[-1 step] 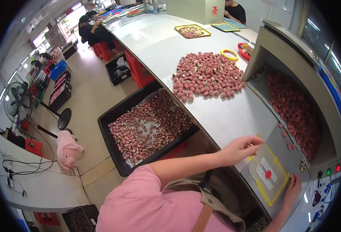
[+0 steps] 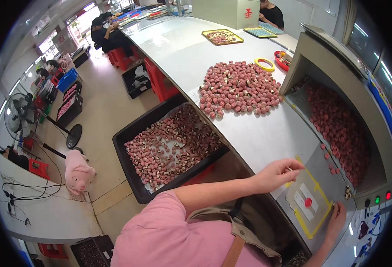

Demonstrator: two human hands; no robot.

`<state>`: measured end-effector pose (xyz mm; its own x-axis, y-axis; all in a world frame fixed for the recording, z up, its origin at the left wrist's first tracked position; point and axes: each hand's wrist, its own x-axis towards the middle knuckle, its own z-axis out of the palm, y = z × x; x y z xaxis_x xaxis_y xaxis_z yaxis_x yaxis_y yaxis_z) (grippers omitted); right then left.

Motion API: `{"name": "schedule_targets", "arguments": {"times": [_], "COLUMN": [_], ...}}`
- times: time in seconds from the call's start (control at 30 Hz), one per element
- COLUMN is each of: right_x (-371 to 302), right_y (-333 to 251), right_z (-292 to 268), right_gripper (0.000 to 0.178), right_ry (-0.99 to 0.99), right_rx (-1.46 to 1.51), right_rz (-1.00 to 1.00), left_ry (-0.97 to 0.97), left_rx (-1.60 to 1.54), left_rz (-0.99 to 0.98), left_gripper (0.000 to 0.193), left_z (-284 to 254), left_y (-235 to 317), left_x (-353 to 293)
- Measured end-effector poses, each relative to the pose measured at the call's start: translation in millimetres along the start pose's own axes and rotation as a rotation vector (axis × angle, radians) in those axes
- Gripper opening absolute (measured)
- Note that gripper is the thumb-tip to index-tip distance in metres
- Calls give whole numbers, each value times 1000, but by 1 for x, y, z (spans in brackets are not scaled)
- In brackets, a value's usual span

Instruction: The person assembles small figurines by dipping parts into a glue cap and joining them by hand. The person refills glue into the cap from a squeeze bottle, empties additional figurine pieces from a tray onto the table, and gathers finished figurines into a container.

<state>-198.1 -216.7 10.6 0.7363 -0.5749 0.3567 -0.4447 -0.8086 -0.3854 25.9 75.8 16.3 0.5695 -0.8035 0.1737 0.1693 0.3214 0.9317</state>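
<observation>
We list left hand [image 2: 277, 175] and right hand [image 2: 337, 216] curled, grasp unclear, at opposite edges of taped plate [image 2: 319, 197]. Beyond it: bare tabletop [image 2: 265, 135].

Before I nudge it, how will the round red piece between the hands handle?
The red piece is small beside the left hand, so probably light. Its round outline suggests it could roll if stood on edge. It sits on a white strip; if loose, it would likely slide, though I can't tell whether it's fixed.
</observation>
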Motion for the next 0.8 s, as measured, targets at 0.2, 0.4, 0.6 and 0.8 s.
{"name": "schedule_targets", "arguments": {"times": [0.2,0.4,0.6,0.8], "right_x": [11,20,14,10], "right_y": [-8,-17,-13,-16], "right_z": [-5,-6,-10,-17], "right_gripper": [17,15,13,14], "right_ry": [-128,-196,-183,-221], "right_rx": [-11,-11,-4,18], "right_rz": [-15,62,41,89], "left_ry": [-10,-76,-89,-150], "left_rx": [-28,-204,-225,-431], "left_rz": [-74,-119,-207,-263], "left_gripper": [25,25,28,29], "left_z": [2,6,21,34], "left_y": [3,-18,-9,-11], "left_x": [0,18,18,19]}}
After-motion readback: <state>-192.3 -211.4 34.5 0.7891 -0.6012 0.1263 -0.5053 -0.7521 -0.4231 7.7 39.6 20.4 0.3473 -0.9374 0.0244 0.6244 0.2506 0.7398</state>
